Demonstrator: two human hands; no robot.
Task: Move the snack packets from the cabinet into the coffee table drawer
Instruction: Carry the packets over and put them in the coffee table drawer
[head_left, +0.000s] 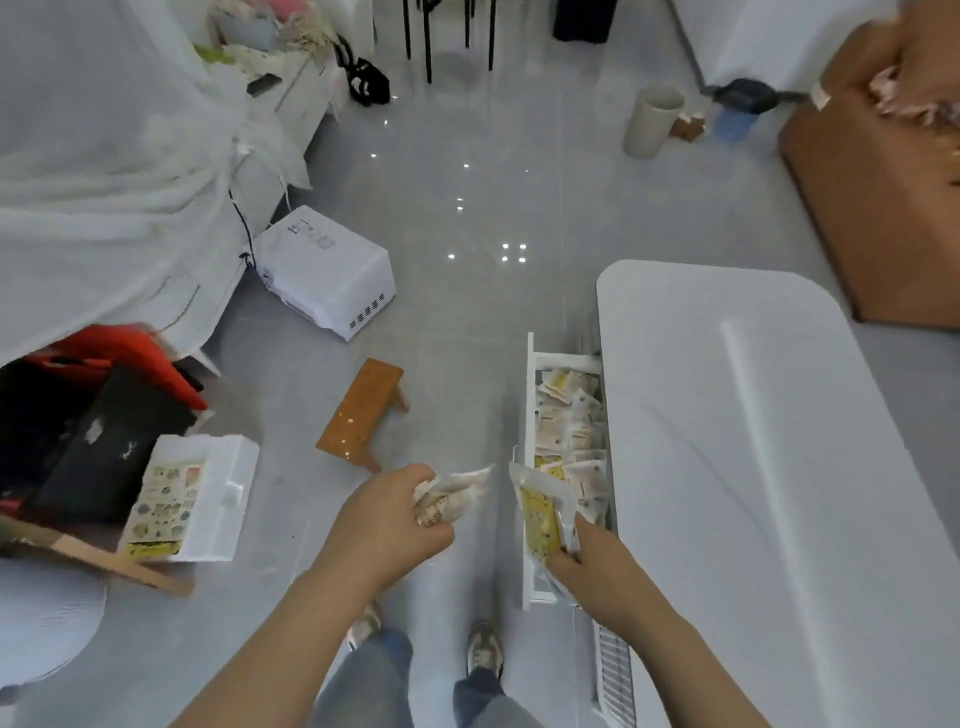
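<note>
Your left hand (387, 522), lower centre of frame: fingers curled round bunch of pale snack packets (454, 493), just left of drawer (530, 415). Your right hand (597, 571), lower right of centre: grips yellow packet (540, 517) over drawer's lower end. Drawer open, more packets (569, 421) heaped inside, beside white coffee table (753, 467) at right.

A home living room: white coffee table (753, 467) beside the right hand (592, 566), wooden stool (361, 410) ahead of the left hand (387, 519).
</note>
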